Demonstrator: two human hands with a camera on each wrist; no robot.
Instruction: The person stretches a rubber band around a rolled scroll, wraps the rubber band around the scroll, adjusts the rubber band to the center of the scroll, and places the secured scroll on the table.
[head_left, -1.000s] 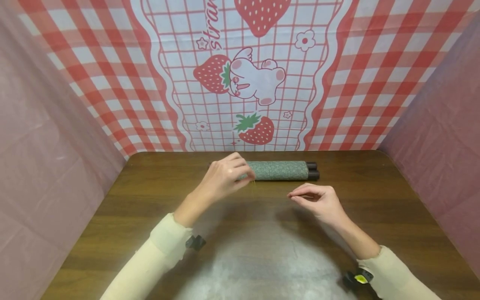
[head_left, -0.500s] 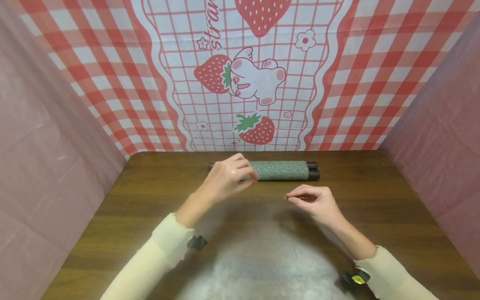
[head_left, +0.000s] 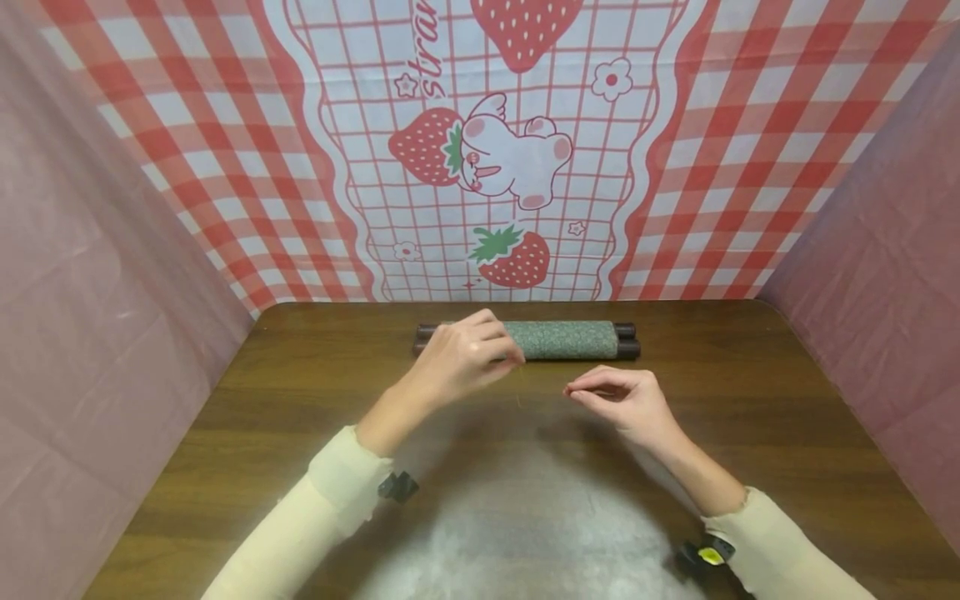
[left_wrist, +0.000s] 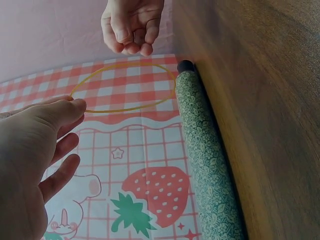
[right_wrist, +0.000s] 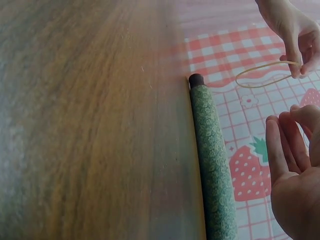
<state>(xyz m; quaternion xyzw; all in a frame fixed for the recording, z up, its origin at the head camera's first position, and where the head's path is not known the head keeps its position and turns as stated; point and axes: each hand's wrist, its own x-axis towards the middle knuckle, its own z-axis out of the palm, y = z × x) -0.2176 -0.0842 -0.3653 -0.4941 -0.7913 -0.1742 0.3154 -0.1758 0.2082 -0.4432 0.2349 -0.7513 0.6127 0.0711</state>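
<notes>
Band (left_wrist: pixel 125 109): yellow loop, pinched by left grip (head_left: pixel 471 350)
Right grip (head_left: pixel 632 404): loosely curled, three o'clock from band
Green roll (head_left: pixel 567 340): counter's (head_left: pixel 525 533) twelve-o'clock side

Left hand (head_left: pixel 472 354): moved slightly rightward, just left of frame centre | yellow band (left_wrist: pixel 125 109) (pinched at its fingertips): carried rightward too, loop hanging lower | right hand (head_left: pixel 633 404): edged leftward, right of centre | hands: closer together | green roll (head_left: pixel 570 340): dark left ends (head_left: pixel 428 331) more uncovered, mid-frame
</notes>
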